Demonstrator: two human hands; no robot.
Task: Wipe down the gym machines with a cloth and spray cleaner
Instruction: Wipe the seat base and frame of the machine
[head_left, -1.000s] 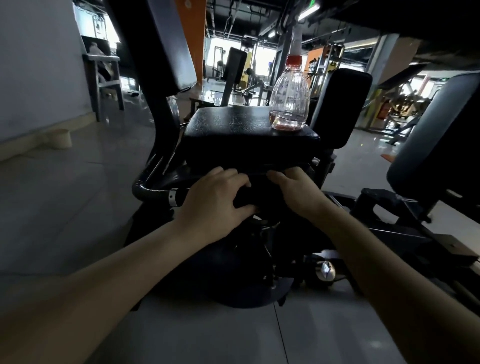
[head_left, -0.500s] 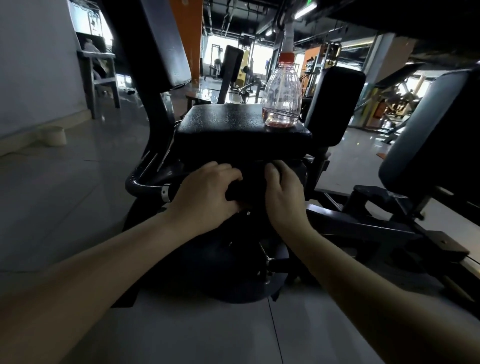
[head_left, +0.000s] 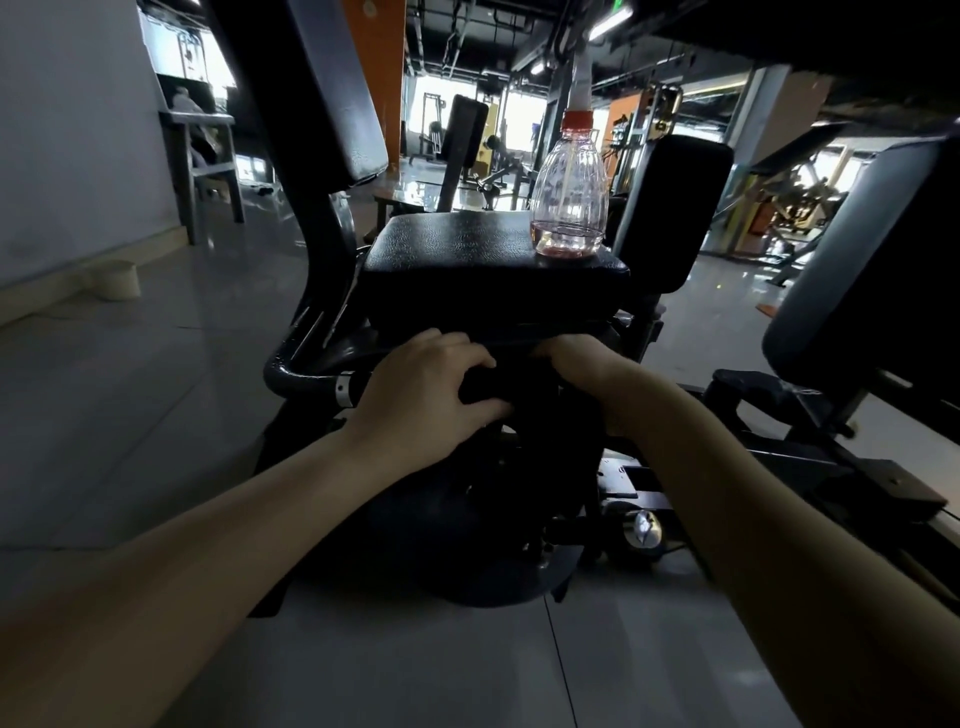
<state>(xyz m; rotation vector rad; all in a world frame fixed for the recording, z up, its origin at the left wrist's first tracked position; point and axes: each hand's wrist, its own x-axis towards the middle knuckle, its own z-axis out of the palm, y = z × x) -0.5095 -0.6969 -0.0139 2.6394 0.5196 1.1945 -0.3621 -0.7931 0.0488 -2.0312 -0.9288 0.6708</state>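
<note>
Black pebbled vinyl covers the seat pad (head_left: 467, 260) of a gym machine, seen from low down and close. A clear spray bottle (head_left: 569, 202) with a red collar stands upright on the pad's far right corner, with only a shallow layer of pinkish liquid at its bottom. Just under the pad's front edge both bare arms reach in. The left hand (head_left: 426, 400) has its fingers curled over a dark cloth (head_left: 485, 389), thumb tucked beneath, pressing it against the shadowed part of the machine below the seat. The right hand (head_left: 582, 364) sits just beside it on the right, its knuckles up against the underside of the pad; its fingers disappear into the dark, so I cannot tell whether they grip the cloth or lie flat. The cloth itself is hard to separate from the black metal behind it.

A curved black tube (head_left: 301, 374) of the frame runs off to the left of the left hand, with a silver band near the wrist. A tall back pad (head_left: 332, 104) rises at the upper left, and another dark pad (head_left: 670, 208) stands behind the bottle. The floor (head_left: 130, 389) is grey and glossy, and a pale round object (head_left: 119, 280) sits by the wall
</note>
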